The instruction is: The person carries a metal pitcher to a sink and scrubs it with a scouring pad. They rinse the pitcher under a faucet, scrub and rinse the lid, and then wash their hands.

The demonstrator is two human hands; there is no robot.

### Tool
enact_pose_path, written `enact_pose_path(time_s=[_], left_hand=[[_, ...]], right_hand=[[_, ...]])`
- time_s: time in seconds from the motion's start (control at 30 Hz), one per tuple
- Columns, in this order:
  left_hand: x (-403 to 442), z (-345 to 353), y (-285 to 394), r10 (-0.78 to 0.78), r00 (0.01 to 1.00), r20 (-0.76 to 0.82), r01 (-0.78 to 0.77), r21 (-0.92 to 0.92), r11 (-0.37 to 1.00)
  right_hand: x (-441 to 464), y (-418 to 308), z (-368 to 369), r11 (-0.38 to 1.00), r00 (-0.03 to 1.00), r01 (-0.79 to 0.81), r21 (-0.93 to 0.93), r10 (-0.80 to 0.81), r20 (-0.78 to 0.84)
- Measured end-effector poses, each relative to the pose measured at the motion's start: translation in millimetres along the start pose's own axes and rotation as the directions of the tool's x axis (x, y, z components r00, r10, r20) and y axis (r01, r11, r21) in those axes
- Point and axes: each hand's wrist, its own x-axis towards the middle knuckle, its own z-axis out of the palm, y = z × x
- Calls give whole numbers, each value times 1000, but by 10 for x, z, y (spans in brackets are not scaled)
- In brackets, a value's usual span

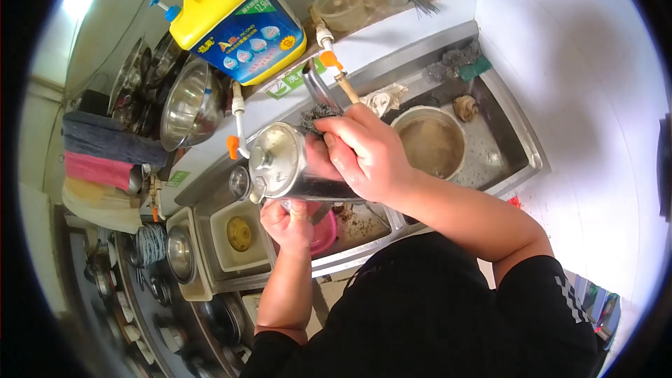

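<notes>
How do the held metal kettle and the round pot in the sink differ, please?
The kettle is held tilted in the air, while the pot rests in the sink. The kettle has a spout; none shows on the pot. The pot stands open, showing murky liquid, whereas the kettle's inside is hidden. Both have round tops.
</notes>
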Motion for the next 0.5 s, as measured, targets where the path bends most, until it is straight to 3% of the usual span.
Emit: enact_pose_path(time_s=[0.07,0.13,0.17,0.3,0.4,0.5], left_hand=[[74,118,178,56,998,-22,-56,-9,998],[111,175,308,-268,958,-98,194,-462,865],[128,186,354,-293,947,-130,190,-510,839],[1,-131,213,-261,965,28,251,-391,885],[5,-63,263,-166,980,-114,130,-272,954],[-38,-93,194,-36,973,-228,-10,-201,979]], right_hand=[[-149,57,-78,1000,999,18,-21,-18,27],[-373,192,-182,999,996,35,21,-36,78],[-432,249,-215,999,996,32,32,-35,80],[-454,247,-320,995,985,55,83,-68,160],[-474,186,-353,995,980,25,92,-43,195],[-454,102,-385,994,990,81,71,-89,112]])
